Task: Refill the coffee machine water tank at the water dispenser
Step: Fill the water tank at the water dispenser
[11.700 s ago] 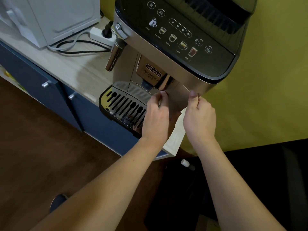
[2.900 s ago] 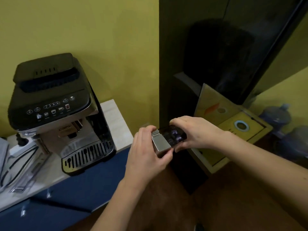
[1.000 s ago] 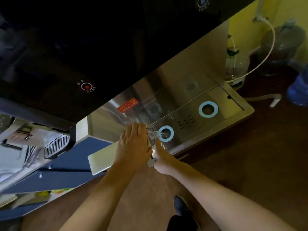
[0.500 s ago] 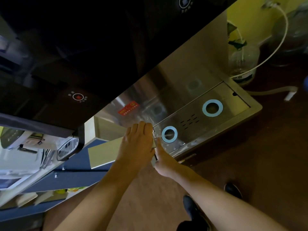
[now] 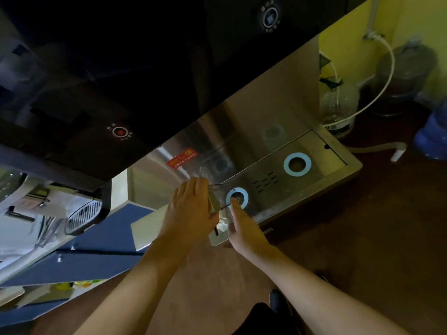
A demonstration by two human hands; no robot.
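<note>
Water tank (image 5: 221, 209): clear, on dispenser tray (image 5: 321, 163), over left blue ring (image 5: 237, 198).
Left hand (image 5: 191, 213): fingers flat against tank's 9 o'clock side.
Right hand (image 5: 244, 226): clasps tank's 3 o'clock side.

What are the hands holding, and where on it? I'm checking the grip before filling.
The clear water tank: left hand on its left side, right hand on its right.
</note>
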